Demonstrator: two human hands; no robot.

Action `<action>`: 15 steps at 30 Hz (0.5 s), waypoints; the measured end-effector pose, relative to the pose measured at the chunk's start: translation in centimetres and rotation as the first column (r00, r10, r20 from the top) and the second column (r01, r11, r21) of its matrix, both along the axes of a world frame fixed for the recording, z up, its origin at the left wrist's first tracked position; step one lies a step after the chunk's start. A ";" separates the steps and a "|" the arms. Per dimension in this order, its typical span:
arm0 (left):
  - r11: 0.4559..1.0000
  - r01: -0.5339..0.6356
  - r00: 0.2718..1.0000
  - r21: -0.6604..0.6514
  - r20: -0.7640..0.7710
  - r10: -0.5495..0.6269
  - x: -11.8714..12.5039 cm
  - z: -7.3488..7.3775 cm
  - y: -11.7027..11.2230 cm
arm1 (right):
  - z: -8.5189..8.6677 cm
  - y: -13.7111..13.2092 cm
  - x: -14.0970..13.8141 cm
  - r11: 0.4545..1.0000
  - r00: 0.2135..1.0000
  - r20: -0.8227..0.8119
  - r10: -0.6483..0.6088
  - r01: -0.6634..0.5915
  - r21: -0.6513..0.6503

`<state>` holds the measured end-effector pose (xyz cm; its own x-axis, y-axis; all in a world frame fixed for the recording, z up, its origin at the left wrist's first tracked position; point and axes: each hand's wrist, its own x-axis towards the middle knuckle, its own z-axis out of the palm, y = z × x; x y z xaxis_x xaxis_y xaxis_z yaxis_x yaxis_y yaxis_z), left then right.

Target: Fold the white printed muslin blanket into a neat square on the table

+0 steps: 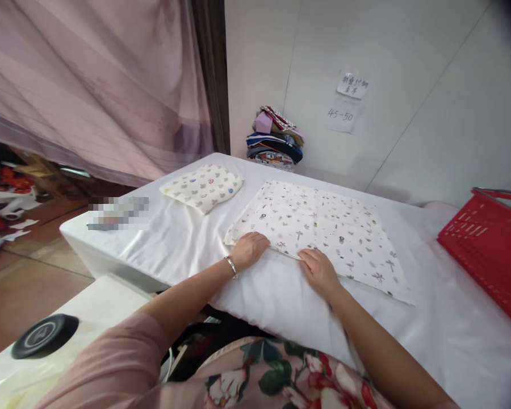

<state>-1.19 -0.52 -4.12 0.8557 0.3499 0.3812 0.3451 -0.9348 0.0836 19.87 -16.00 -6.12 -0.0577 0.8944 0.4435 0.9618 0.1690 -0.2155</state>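
Observation:
A white cloth [323, 221] with small printed plants and figures lies spread flat on the white-covered table [447, 318]. My left hand [250, 250], with a bracelet on its wrist, is closed on the cloth's near edge close to its left corner. Further right along that same edge, my right hand [319, 271] pinches the cloth between thumb and fingers. The edge looks slightly lifted between the two hands. To the left rests a folded white cloth [204, 187] with grey prints, apart from both hands.
A red plastic basket [489, 244] stands at the table's right end. Folded fabrics [275, 139] are piled beyond the far edge, by the wall with paper signs [340, 116]. A blurred-out object [118, 213] lies at the left. A black round object [46, 336] sits on a lower white surface.

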 end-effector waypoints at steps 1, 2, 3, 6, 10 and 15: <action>1.000 -0.002 1.000 0.015 0.012 0.002 0.1 0.1 0.2 | 0.1 0.2 0.1 1.000 1.000 0.001 -0.003 0.003 0.008; 1.000 -0.004 1.000 0.031 0.025 0.003 0.2 0.2 0.4 | 0.3 0.4 0.3 1.000 1.000 0.005 -0.006 0.006 0.017; 0.999 -0.007 0.999 0.050 0.039 0.005 0.4 0.3 0.6 | 0.5 0.6 0.4 0.999 1.000 0.010 -0.013 0.013 0.030; 0.996 -0.015 0.998 0.083 0.066 0.010 0.8 0.6 1.2 | 1.0 1.1 0.8 0.994 0.998 0.018 -0.062 0.060 0.088; 0.998 0.063 0.998 -0.024 0.029 -0.062 0.6 0.1 0.9 | 0.6 0.9 0.8 0.997 0.999 0.004 -0.052 0.051 0.051; 0.992 0.079 0.996 -0.102 0.061 -0.073 -0.5 -0.8 -0.1 | -0.2 0.1 0.5 1.000 0.997 -0.076 0.001 -0.001 0.007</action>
<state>-1.71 -0.65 -4.90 0.8592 0.3256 0.3947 0.2657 -0.9431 0.1997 20.32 -15.91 -6.28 -0.0246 0.8912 0.4529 0.9424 0.1719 -0.2871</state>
